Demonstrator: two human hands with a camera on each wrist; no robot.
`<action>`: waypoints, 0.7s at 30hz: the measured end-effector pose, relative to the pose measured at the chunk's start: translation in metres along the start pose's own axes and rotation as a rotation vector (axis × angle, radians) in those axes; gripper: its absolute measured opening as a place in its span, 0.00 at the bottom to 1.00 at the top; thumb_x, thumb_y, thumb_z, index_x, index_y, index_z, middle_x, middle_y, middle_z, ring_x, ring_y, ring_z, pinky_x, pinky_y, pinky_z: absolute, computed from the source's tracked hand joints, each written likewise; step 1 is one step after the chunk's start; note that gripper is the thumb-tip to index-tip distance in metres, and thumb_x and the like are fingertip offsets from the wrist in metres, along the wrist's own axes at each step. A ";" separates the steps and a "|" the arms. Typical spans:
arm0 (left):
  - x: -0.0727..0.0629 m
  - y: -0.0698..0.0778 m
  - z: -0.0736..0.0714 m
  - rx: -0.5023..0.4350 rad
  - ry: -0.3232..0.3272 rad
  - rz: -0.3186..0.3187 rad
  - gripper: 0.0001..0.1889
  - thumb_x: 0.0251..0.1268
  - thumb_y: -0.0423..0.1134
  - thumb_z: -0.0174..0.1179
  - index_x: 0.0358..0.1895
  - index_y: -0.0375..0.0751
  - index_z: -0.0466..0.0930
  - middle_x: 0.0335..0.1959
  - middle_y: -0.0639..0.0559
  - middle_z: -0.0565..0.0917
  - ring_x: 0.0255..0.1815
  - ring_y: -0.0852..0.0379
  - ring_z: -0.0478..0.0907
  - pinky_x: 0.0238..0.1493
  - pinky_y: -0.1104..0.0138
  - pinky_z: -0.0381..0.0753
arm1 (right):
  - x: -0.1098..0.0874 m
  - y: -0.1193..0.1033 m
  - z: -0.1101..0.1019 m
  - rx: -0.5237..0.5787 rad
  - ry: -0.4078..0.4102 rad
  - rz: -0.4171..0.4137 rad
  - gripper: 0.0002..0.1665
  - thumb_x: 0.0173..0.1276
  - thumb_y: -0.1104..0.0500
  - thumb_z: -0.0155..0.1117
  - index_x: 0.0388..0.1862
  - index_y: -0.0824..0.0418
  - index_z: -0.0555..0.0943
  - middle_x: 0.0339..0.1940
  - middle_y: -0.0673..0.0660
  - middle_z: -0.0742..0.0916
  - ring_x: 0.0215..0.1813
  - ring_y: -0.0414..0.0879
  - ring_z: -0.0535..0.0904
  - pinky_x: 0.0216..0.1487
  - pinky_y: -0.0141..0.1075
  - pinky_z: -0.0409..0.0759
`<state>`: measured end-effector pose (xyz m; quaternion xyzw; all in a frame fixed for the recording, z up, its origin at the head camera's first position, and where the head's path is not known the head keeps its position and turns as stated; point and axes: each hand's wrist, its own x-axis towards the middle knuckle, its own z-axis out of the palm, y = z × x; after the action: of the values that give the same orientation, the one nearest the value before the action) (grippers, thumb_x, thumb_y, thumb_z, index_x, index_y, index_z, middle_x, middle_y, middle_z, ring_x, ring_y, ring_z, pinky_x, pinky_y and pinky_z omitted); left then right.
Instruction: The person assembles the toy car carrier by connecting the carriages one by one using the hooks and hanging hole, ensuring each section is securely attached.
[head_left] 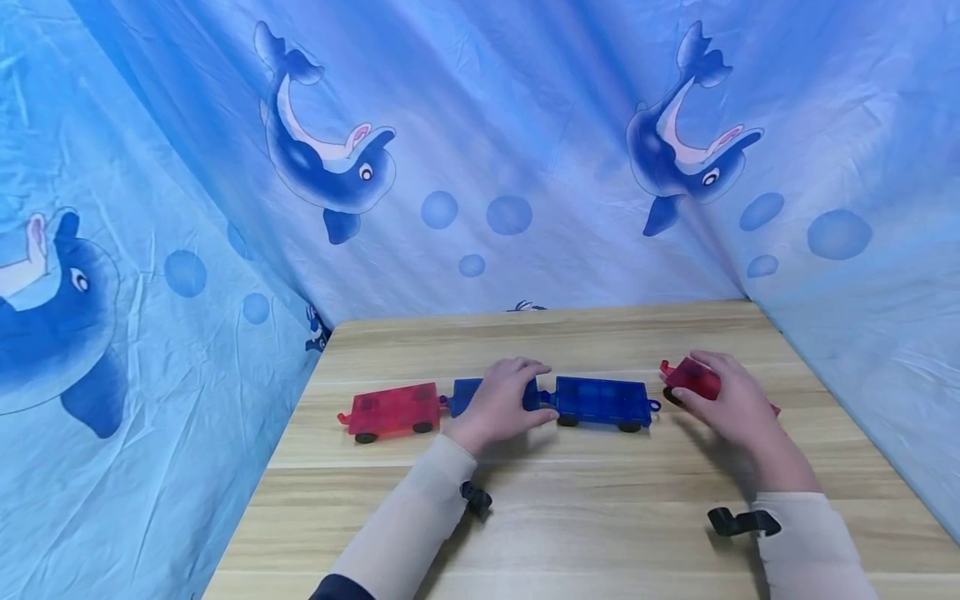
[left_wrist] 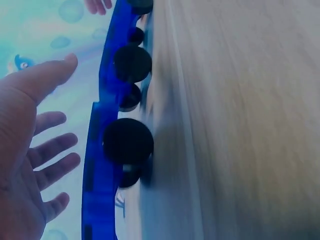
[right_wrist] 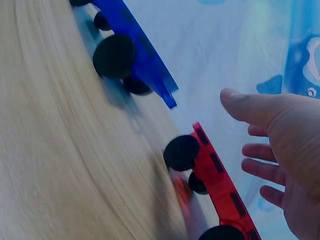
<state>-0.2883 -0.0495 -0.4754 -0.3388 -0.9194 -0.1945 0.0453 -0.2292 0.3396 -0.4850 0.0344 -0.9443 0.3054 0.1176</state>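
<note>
On the wooden table, a red toy train car, a blue car and a second blue car stand in a row, end to end. My left hand hovers over the first blue car, partly hiding it. Thumb and fingers are spread apart, holding nothing, in the left wrist view. Another red car stands at the right, apart from the second blue car's end loop. Over it is my right hand, covering much of it. The right wrist view shows a gap between that hand and the car.
A blue dolphin-print cloth hangs behind the table and along both sides. Black straps with loose ends are around both sleeves. The cars have black wheels.
</note>
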 end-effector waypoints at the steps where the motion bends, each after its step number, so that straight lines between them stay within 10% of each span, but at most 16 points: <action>1: 0.002 0.002 0.001 0.012 -0.003 0.001 0.40 0.65 0.66 0.68 0.76 0.53 0.73 0.72 0.56 0.75 0.73 0.50 0.69 0.79 0.50 0.60 | -0.001 0.002 -0.001 -0.007 0.001 0.004 0.47 0.71 0.42 0.73 0.78 0.65 0.68 0.73 0.74 0.71 0.69 0.76 0.68 0.60 0.76 0.71; 14: 0.024 0.024 0.017 0.051 -0.034 0.039 0.44 0.62 0.70 0.68 0.77 0.53 0.71 0.71 0.55 0.75 0.72 0.52 0.70 0.79 0.50 0.61 | -0.003 0.024 -0.003 -0.142 -0.027 0.073 0.60 0.66 0.34 0.74 0.79 0.72 0.62 0.71 0.81 0.68 0.65 0.79 0.66 0.60 0.78 0.65; 21: 0.035 0.035 0.026 0.090 -0.046 0.031 0.45 0.59 0.70 0.69 0.77 0.55 0.71 0.71 0.56 0.75 0.73 0.51 0.69 0.79 0.49 0.60 | -0.005 0.030 -0.002 -0.127 -0.091 0.103 0.65 0.64 0.30 0.72 0.79 0.75 0.60 0.65 0.80 0.72 0.58 0.75 0.72 0.52 0.70 0.78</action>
<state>-0.2912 0.0062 -0.4805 -0.3548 -0.9227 -0.1444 0.0421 -0.2283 0.3649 -0.5010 -0.0079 -0.9667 0.2486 0.0607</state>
